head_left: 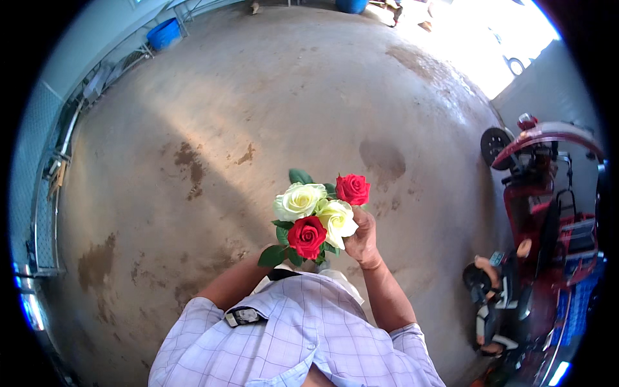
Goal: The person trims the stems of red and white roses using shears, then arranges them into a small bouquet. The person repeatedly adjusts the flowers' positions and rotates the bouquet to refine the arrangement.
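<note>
In front of my body is a small bunch of roses. Two are pale cream-white, a left white rose and a right white rose; a red rose sits below them, with green leaves around it. Another red rose stands at the upper right of the bunch, just above my right hand. That hand is closed, its fingers curled at this rose's stem, partly hidden by the blooms. My left forearm runs in under the flowers, which cover my left hand and its fingers.
Stained concrete floor spreads all around. To the right stand a red three-wheeled vehicle and a small ride-on scooter. A blue tub is at the far left, and a metal-framed mesh panel lines the left side.
</note>
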The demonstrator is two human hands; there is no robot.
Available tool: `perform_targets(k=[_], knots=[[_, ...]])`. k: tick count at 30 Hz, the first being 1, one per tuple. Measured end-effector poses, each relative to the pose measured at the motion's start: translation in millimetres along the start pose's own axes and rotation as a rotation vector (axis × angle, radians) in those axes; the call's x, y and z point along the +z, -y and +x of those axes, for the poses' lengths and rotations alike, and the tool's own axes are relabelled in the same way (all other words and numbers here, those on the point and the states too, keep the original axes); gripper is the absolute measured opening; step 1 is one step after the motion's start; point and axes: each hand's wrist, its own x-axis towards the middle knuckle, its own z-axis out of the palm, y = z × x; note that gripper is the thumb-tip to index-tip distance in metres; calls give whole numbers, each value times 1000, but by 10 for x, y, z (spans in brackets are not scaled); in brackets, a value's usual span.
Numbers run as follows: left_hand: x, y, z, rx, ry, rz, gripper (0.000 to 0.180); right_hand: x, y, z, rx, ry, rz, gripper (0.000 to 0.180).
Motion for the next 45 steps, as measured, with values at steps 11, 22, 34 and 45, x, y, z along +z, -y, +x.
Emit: perform_targets(k=[11, 22, 34, 45], knots=[[-349, -1516, 2677, 32, 49, -111, 37, -680, -1311, 2801, 249, 7, 613, 28], [-251, -3718, 5026, 20, 29, 7, 35, -1640, -2142, 6127, 4, -565, 2, 12], [-629, -5621, 8153, 71, 23, -22, 32, -1742, -3825, 9228, -201, -165, -197, 21], [-1081, -7580, 10175, 55, 122, -236, 30, -1662, -4860, 11845, -227, 120, -142, 25]])
